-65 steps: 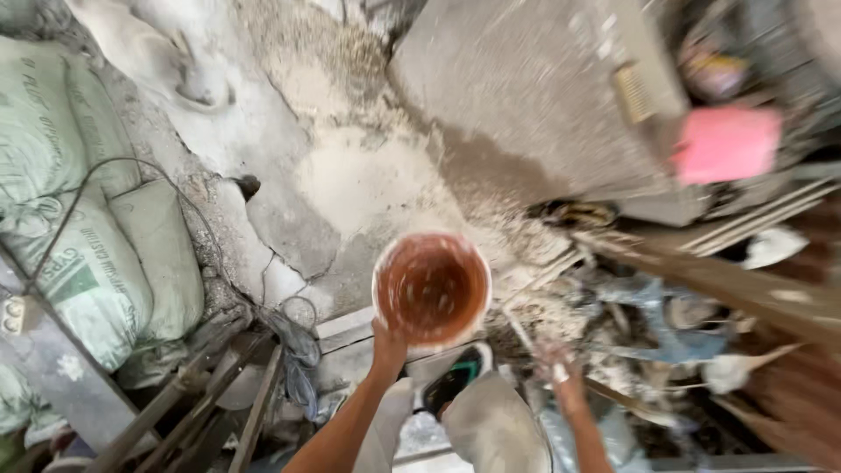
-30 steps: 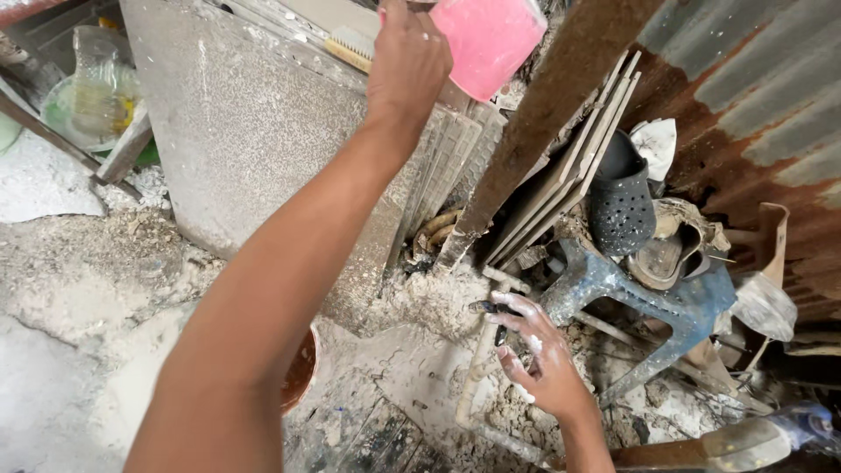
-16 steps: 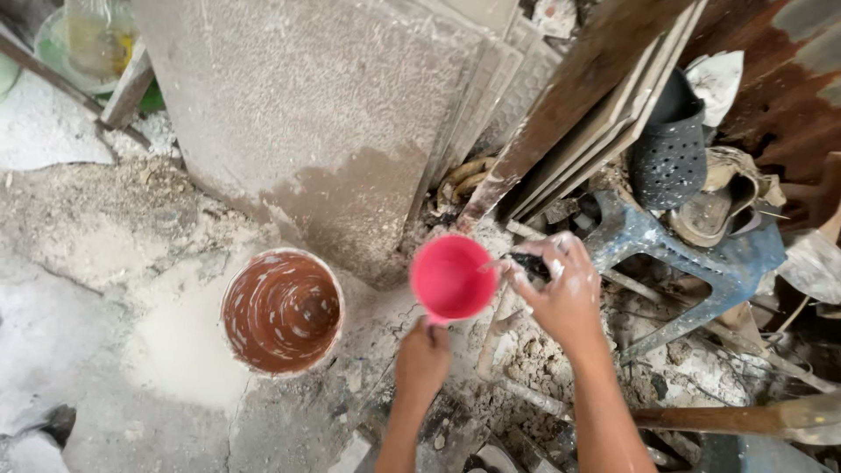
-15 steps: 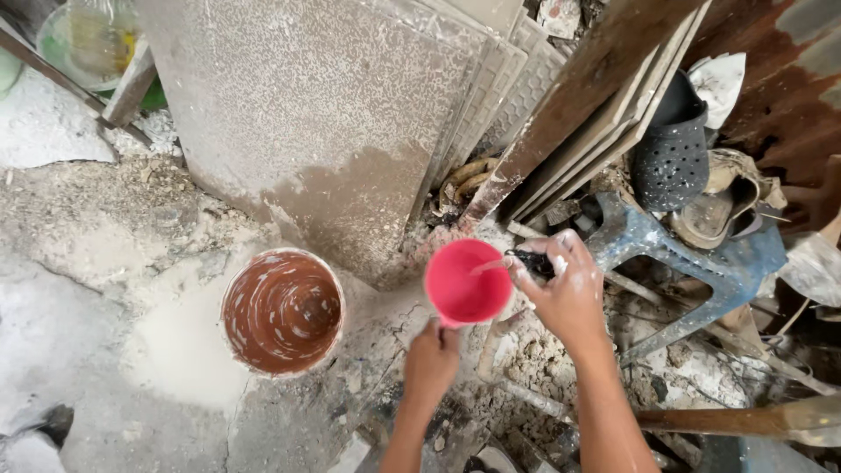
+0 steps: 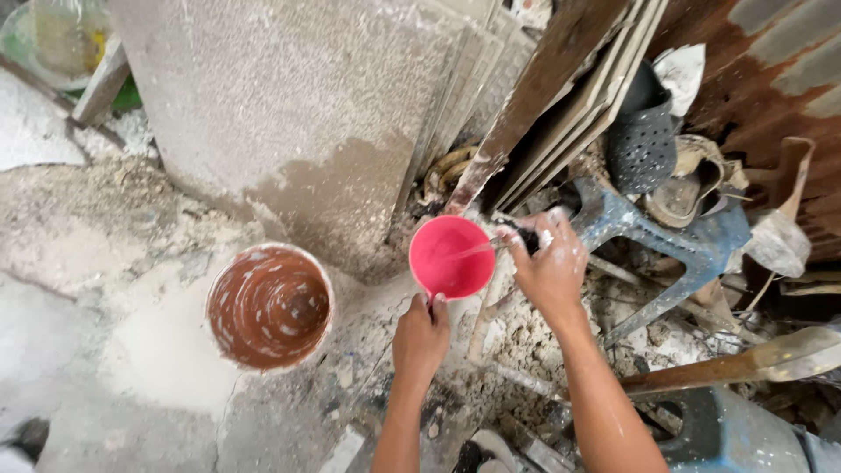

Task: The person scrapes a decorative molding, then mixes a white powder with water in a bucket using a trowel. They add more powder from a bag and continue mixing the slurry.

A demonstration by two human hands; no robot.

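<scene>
left hand (image 5: 420,337) grips the pink cup (image 5: 451,257); right hand (image 5: 547,267) closes on something hidden.

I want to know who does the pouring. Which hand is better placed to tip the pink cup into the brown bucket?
Probably the left hand: it grips the pink cup from below and is nearer the bucket. The right hand is at the cup's far rim.

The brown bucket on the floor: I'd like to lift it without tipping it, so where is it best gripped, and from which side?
Grip the brown bucket by its pale upper rim, coming straight down from above. It stands upright with its mouth open to the camera, and no handle shows. The near-left side is probably freest; the grey slab and the left hand with the pink scoop crowd the other sides.
</scene>
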